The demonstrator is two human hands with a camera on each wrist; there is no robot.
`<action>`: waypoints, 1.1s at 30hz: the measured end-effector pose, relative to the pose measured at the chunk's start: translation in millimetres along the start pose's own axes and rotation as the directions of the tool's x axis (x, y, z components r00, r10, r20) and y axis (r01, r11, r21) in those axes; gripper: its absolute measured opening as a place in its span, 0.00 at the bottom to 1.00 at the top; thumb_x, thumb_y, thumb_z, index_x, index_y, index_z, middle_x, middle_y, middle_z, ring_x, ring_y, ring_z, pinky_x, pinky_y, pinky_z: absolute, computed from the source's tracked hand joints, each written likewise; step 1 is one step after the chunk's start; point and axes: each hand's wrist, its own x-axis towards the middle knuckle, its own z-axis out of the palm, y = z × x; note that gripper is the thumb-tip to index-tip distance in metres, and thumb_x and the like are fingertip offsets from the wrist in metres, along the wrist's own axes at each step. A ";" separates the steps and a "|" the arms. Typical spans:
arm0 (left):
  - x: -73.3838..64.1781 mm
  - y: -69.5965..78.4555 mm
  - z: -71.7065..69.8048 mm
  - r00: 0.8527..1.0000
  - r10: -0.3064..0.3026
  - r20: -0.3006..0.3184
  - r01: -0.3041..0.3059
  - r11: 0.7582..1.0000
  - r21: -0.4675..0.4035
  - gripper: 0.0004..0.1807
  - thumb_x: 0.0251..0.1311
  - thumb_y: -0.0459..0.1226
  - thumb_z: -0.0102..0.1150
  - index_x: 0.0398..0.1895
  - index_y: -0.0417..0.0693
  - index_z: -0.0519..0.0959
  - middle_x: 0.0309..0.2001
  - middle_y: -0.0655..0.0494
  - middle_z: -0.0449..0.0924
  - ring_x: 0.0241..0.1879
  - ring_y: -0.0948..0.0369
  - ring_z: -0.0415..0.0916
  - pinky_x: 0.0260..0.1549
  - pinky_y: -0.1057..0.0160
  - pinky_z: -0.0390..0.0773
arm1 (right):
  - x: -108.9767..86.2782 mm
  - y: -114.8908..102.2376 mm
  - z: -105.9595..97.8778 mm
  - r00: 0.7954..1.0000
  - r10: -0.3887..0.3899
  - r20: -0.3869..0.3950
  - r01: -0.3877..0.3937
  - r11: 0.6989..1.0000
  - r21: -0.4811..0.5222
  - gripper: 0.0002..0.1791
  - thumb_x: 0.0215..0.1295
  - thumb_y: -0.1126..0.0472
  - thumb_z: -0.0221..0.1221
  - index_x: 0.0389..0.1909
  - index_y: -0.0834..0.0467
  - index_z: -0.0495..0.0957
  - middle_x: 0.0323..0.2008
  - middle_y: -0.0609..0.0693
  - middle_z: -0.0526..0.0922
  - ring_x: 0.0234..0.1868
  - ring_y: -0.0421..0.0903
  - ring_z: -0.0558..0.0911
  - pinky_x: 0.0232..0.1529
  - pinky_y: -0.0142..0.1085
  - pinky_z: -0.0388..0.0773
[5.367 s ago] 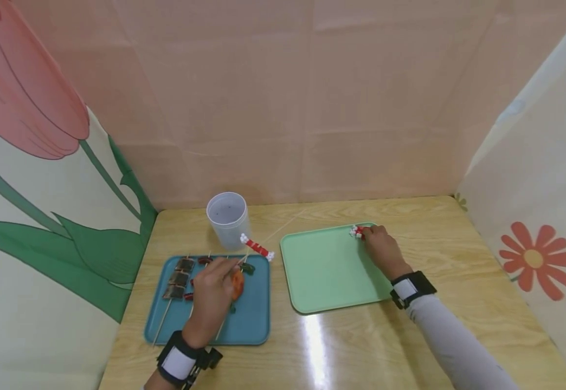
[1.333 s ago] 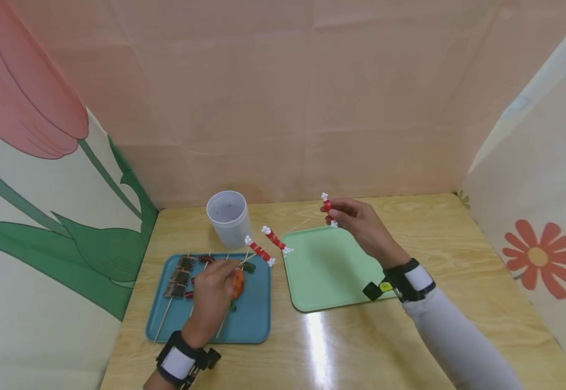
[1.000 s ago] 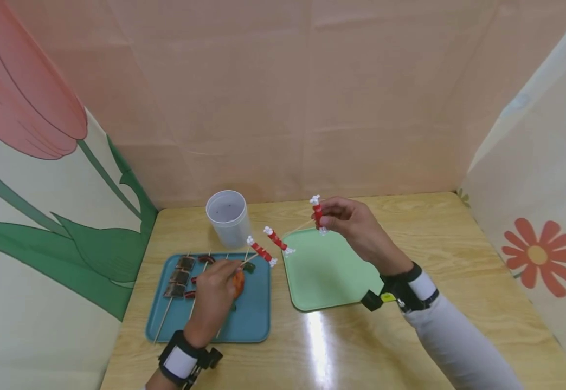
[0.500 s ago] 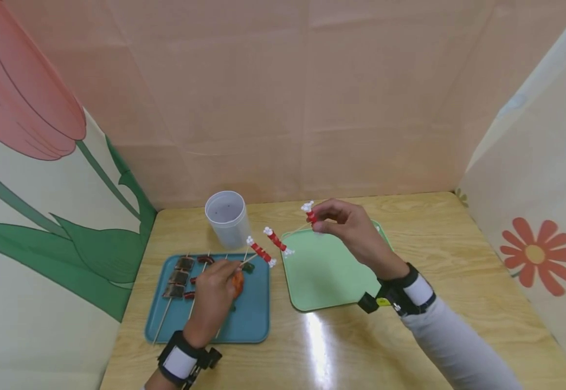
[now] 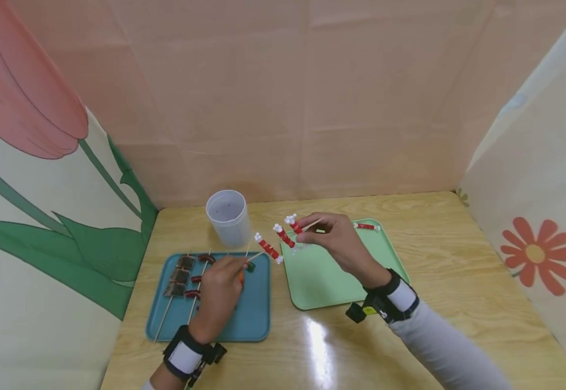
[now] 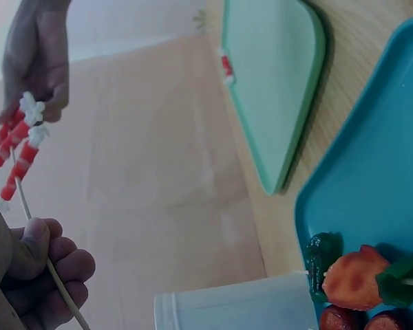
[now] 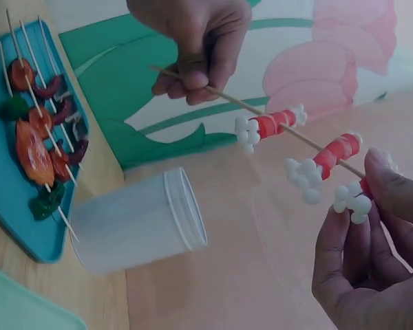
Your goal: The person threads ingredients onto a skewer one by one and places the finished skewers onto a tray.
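My left hand point(image 5: 222, 292) grips a thin wooden skewer point(image 7: 234, 102) near its lower part. Two short red pieces with white knobbed ends, like toy bones wrapped in meat, sit crosswise on it: the nearer piece point(image 5: 268, 249) and the farther piece point(image 5: 284, 236). At the skewer's far end, my right hand point(image 5: 343, 246) pinches a third such piece point(image 5: 294, 223) between thumb and fingers. The skewer's tip shows past that piece in the head view. Another red-and-white piece point(image 5: 367, 226) lies at the back of the green tray point(image 5: 332, 281).
Under my left hand is a blue tray point(image 5: 253, 325) with several loaded skewers, including dark square pieces point(image 5: 178, 276) and reddish curled ones point(image 5: 193, 294). A translucent white cup point(image 5: 229, 222) stands behind it. Fabric walls border the wooden table point(image 5: 458, 281).
A second red piece has come onto the skewer. My right hand took a third from the green tray and moved left, bringing it onto the skewer's end. My left hand stayed nearly still.
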 end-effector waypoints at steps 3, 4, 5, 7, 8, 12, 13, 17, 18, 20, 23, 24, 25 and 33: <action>1.4 0.5 -0.3 1.000 -0.016 -0.003 0.016 1.000 -0.002 0.13 0.48 0.18 0.70 0.34 0.39 0.89 0.31 0.50 0.87 0.32 0.58 0.86 0.29 0.63 0.86 | 2.4 2.7 -11.7 0.999 0.032 0.029 -0.030 0.998 -0.057 0.19 0.64 0.56 0.69 0.53 0.61 0.85 0.51 0.46 0.88 0.50 0.44 0.86 0.53 0.40 0.85; 0.3 -0.3 -1.0 1.000 -0.021 -0.010 0.021 1.000 -0.002 0.13 0.48 0.18 0.70 0.34 0.39 0.89 0.31 0.50 0.87 0.32 0.58 0.86 0.29 0.63 0.86 | 5.1 6.1 -17.7 0.998 0.042 0.037 -0.038 0.995 -0.093 0.19 0.66 0.55 0.67 0.54 0.60 0.84 0.52 0.49 0.88 0.52 0.45 0.86 0.56 0.42 0.84; -1.0 -1.1 -1.8 0.999 -0.029 -0.013 0.029 1.000 0.001 0.13 0.48 0.17 0.70 0.34 0.39 0.89 0.31 0.50 0.87 0.32 0.58 0.86 0.29 0.63 0.86 | 8.3 11.4 -25.8 0.998 0.049 0.035 -0.043 0.988 -0.149 0.20 0.69 0.53 0.64 0.56 0.59 0.83 0.54 0.50 0.87 0.54 0.46 0.85 0.58 0.45 0.82; -3.8 -3.0 -3.9 0.999 -0.053 -0.011 0.052 0.999 -0.002 0.15 0.47 0.16 0.69 0.35 0.39 0.89 0.32 0.49 0.87 0.32 0.57 0.87 0.29 0.62 0.87 | 16.4 27.0 -46.2 0.999 0.036 0.004 -0.032 0.943 -0.330 0.19 0.74 0.52 0.59 0.58 0.58 0.82 0.55 0.54 0.86 0.55 0.50 0.85 0.60 0.50 0.81; -5.2 -4.4 -4.6 0.998 -0.063 -0.012 0.063 0.998 -0.004 0.14 0.48 0.17 0.69 0.36 0.39 0.89 0.32 0.48 0.87 0.32 0.57 0.87 0.29 0.62 0.87 | 20.2 39.0 -58.6 1.000 0.015 -0.023 -0.023 0.899 -0.438 0.18 0.76 0.54 0.57 0.59 0.59 0.81 0.55 0.57 0.86 0.55 0.53 0.85 0.59 0.52 0.80; -8.2 -9.6 -7.0 0.995 -0.099 -0.009 0.099 0.994 -0.042 0.12 0.52 0.18 0.69 0.37 0.38 0.90 0.33 0.48 0.88 0.33 0.56 0.88 0.30 0.64 0.87 | 31.7 97.3 -111.4 0.990 -0.084 -0.111 -0.041 0.588 -0.808 0.14 0.73 0.70 0.56 0.56 0.67 0.81 0.49 0.66 0.84 0.50 0.63 0.84 0.49 0.56 0.82; -8.6 -10.7 -7.0 0.995 -0.098 -0.015 0.097 0.994 -0.047 0.11 0.53 0.20 0.69 0.37 0.38 0.90 0.33 0.48 0.88 0.33 0.55 0.88 0.30 0.64 0.87 | 31.9 112.1 -122.6 0.989 -0.091 -0.120 -0.056 0.520 -0.852 0.14 0.71 0.73 0.55 0.54 0.68 0.81 0.48 0.67 0.84 0.49 0.65 0.84 0.47 0.57 0.82; -10.8 -12.1 -8.2 0.995 -0.093 -0.025 0.092 0.995 -0.045 0.11 0.52 0.19 0.68 0.36 0.38 0.90 0.32 0.49 0.87 0.32 0.55 0.87 0.30 0.63 0.87 | 26.9 159.8 -152.2 0.991 -0.061 -0.119 -0.089 0.363 -0.928 0.12 0.68 0.76 0.56 0.48 0.70 0.83 0.41 0.68 0.83 0.44 0.66 0.83 0.41 0.56 0.83; -11.2 -12.2 -8.5 0.995 -0.093 -0.024 0.092 0.995 -0.042 0.11 0.53 0.19 0.68 0.36 0.38 0.89 0.32 0.50 0.87 0.32 0.55 0.87 0.30 0.63 0.87 | 25.3 169.0 -156.3 0.992 -0.055 -0.114 -0.089 0.335 -0.938 0.11 0.67 0.76 0.56 0.47 0.70 0.83 0.39 0.67 0.83 0.43 0.66 0.83 0.40 0.55 0.83; -11.3 -11.8 -8.5 0.995 -0.096 -0.020 0.096 0.995 -0.033 0.12 0.52 0.18 0.68 0.37 0.38 0.89 0.32 0.50 0.87 0.33 0.56 0.87 0.29 0.63 0.87 | 21.7 184.2 -162.4 0.993 -0.048 -0.108 -0.089 0.290 -0.953 0.09 0.67 0.76 0.56 0.44 0.70 0.83 0.36 0.66 0.82 0.39 0.64 0.83 0.35 0.54 0.83; -11.1 -11.6 -8.0 0.994 -0.104 -0.019 0.103 0.994 -0.025 0.13 0.52 0.18 0.67 0.37 0.38 0.89 0.32 0.49 0.87 0.33 0.56 0.87 0.29 0.62 0.87 | 18.7 199.3 -167.7 0.991 -0.062 -0.115 -0.096 0.257 -0.962 0.09 0.67 0.77 0.55 0.41 0.69 0.83 0.32 0.64 0.81 0.35 0.63 0.82 0.32 0.54 0.81; -11.0 -11.5 -7.8 0.994 -0.104 -0.021 0.103 0.994 -0.024 0.13 0.52 0.17 0.67 0.37 0.38 0.89 0.32 0.49 0.87 0.33 0.56 0.87 0.29 0.62 0.87 | 18.1 202.2 -168.6 0.991 -0.070 -0.118 -0.097 0.252 -0.963 0.09 0.67 0.77 0.55 0.40 0.68 0.83 0.32 0.64 0.80 0.34 0.62 0.81 0.31 0.54 0.80; -10.8 -11.5 -7.6 0.994 -0.103 -0.022 0.103 0.994 -0.024 0.13 0.52 0.17 0.67 0.37 0.38 0.89 0.32 0.49 0.87 0.33 0.56 0.87 0.29 0.62 0.87 | 17.7 204.1 -169.1 0.990 -0.077 -0.118 -0.096 0.246 -0.965 0.09 0.66 0.78 0.55 0.40 0.68 0.83 0.31 0.63 0.80 0.34 0.62 0.81 0.31 0.54 0.80; -10.6 -12.7 -4.9 0.994 -0.103 -0.022 0.102 0.994 -0.037 0.14 0.52 0.16 0.65 0.37 0.37 0.89 0.32 0.48 0.87 0.34 0.56 0.88 0.31 0.62 0.87 | 17.0 202.7 -166.8 0.987 -0.072 -0.143 -0.116 0.290 -0.950 0.07 0.67 0.76 0.57 0.43 0.71 0.81 0.34 0.66 0.81 0.36 0.62 0.82 0.35 0.54 0.81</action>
